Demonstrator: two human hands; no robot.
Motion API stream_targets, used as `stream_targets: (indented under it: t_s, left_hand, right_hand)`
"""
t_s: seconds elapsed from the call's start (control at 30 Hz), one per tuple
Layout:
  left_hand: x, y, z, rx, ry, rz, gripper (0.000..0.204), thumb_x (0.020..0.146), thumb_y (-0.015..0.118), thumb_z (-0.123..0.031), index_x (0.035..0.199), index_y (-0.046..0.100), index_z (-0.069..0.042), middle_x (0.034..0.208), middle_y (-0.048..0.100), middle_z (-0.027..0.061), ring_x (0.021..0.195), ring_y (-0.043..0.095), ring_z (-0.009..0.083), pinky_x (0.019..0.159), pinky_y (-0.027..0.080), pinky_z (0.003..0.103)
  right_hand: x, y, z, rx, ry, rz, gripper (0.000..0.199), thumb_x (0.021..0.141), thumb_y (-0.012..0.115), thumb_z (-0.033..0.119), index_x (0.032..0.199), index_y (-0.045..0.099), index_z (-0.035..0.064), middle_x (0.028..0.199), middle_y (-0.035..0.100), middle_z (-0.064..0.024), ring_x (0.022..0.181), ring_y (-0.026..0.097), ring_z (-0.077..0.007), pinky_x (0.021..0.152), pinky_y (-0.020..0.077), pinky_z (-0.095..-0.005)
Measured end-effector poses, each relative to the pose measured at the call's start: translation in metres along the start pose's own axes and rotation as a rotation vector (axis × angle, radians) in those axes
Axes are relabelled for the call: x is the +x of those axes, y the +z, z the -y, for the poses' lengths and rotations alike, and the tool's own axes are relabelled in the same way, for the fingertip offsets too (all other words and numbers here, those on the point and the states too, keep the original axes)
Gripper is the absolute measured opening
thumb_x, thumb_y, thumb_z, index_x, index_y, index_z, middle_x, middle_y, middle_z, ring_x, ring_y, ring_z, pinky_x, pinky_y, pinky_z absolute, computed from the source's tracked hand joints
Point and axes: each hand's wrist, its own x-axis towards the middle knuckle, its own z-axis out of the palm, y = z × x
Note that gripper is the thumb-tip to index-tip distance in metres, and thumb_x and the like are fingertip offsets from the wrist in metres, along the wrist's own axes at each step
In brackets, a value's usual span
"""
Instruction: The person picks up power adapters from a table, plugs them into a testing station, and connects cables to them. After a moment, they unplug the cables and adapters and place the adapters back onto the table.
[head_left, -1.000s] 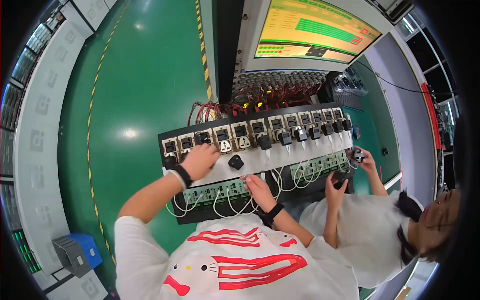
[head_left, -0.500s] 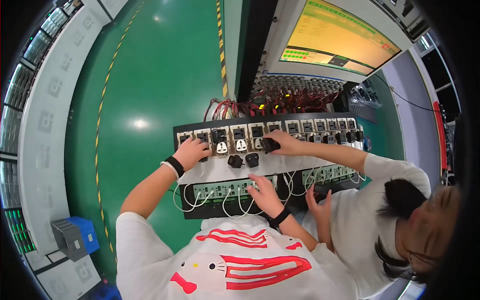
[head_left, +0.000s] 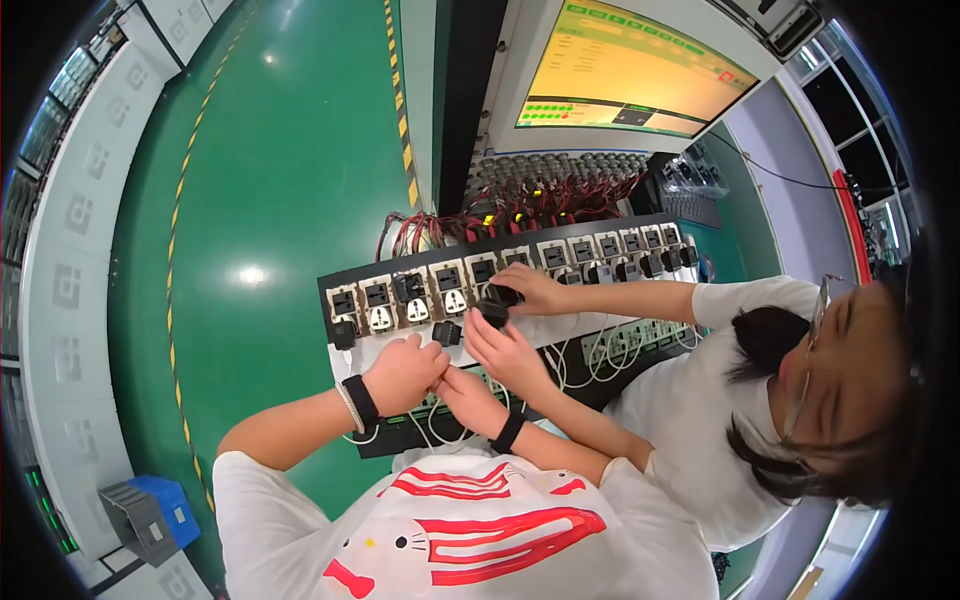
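Over the near edge of the socket panel (head_left: 400,345), my left hand (head_left: 400,375) and my right hand (head_left: 472,400) meet. The left hand's fingers are curled, and the right hand's fingers press together against it. Whatever they pinch between them is hidden. Just beyond them a black plug adapter (head_left: 447,334) lies loose on the white strip. To the left, another black adapter (head_left: 343,334) sits in a socket with a white cable attached. A co-worker's hand (head_left: 508,358) grips a black adapter (head_left: 491,312), and the co-worker's other hand (head_left: 535,290) is at the sockets beside it.
Green circuit boards (head_left: 625,342) with looping white cables run along the near side. Behind the panel are red and black wires (head_left: 450,230) and a lit screen (head_left: 625,75). The co-worker (head_left: 700,410) leans in from the right. A grey and blue bin (head_left: 150,518) stands at lower left.
My left hand has drawn back from the second socket, whose lower white face now shows, and my right hand has met it. The co-worker's lower hand has risen to an adapter. The view has shifted.
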Motion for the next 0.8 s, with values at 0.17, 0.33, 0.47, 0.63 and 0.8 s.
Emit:
stream_targets:
  t_s: [0.17,0.33,0.47,0.63,0.8]
  left_hand:
    - [-0.014,-0.006,0.005,-0.113,0.077,0.163,0.023,0.066,0.067,-0.025,0.079,0.059,-0.008,0.074,0.062,0.0087,0.067,0.063,0.0285,0.057,0.05,0.04]
    - [-0.027,-0.027,0.006,-0.166,0.067,0.353,0.021,0.069,0.066,-0.025,0.081,0.061,-0.009,0.075,0.061,0.0084,0.068,0.063,0.028,0.058,0.051,0.039]
    - [-0.027,-0.027,0.003,-0.132,-0.019,0.107,0.017,0.071,0.066,-0.024,0.082,0.06,-0.012,0.077,0.06,0.0062,0.068,0.061,0.026,0.056,0.05,0.038]
    - [-0.04,-0.01,0.026,-0.11,0.033,0.213,0.016,0.068,0.066,-0.022,0.08,0.059,-0.014,0.076,0.059,0.0057,0.068,0.061,0.0276,0.055,0.049,0.04]
    - [-0.092,-0.005,0.094,-0.043,-0.129,0.338,0.015,0.065,0.066,-0.015,0.078,0.059,-0.013,0.074,0.058,0.0064,0.069,0.059,0.0305,0.058,0.047,0.044]
  right_hand:
    - [-0.012,0.002,0.007,-0.055,0.041,0.206,0.027,0.094,0.047,0.023,0.093,0.057,-0.002,0.084,0.062,-0.0156,0.076,0.059,-0.0286,0.071,0.0456,-0.0346]
    - [-0.015,0.012,0.016,0.103,0.068,0.286,0.026,0.094,0.048,0.024,0.091,0.057,-0.0006,0.076,0.059,-0.0134,0.069,0.055,-0.023,0.068,0.0448,-0.0334]
    - [-0.01,0.002,0.027,0.041,0.047,0.221,0.027,0.094,0.047,0.024,0.092,0.057,-0.001,0.076,0.059,-0.014,0.069,0.056,-0.0233,0.066,0.0445,-0.034]
    - [-0.024,0.008,0.0,-0.066,0.048,0.221,0.026,0.095,0.046,0.023,0.086,0.055,-0.0002,0.071,0.054,-0.0123,0.065,0.051,-0.0218,0.063,0.0427,-0.0346]
    - [-0.04,-0.01,-0.012,0.055,0.282,-0.003,0.028,0.096,0.043,0.024,0.082,0.052,0.0012,0.072,0.052,-0.0081,0.07,0.05,-0.0162,0.069,0.042,-0.03]
